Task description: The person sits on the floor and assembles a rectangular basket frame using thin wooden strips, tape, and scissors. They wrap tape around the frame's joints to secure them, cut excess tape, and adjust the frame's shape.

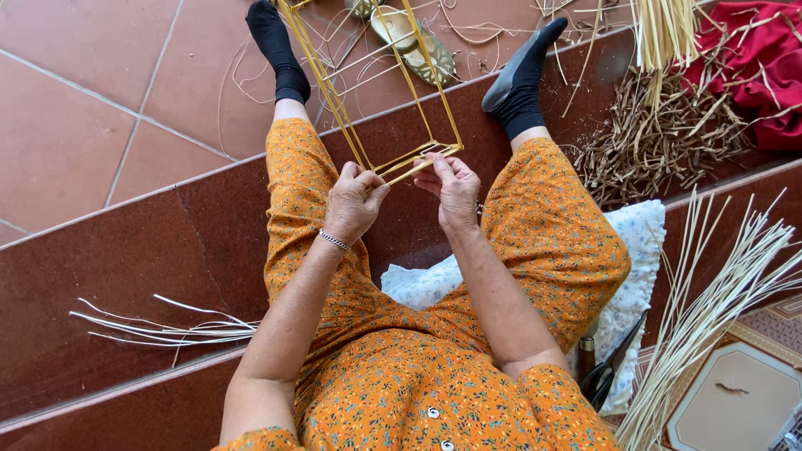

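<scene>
frame (368, 92) top cut off, scissors (614, 363) partly under cushion (639, 250)

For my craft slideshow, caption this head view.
Seated person's left hand and right hand grip the near end of a yellow frame.

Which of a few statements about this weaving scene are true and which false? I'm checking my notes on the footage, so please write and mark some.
1. Both hands grip the near end of the yellow rectangular frame of thin rods. True.
2. The left wrist is bare. False: it wears a silver chain bracelet.
3. A bundle of pale thin reed strips lies on the dark red step to the person's left. True.
4. The person's feet are bare. False: both wear black socks.
5. A blue cloth lies at the upper right. False: the crumpled cloth there is red.
</scene>
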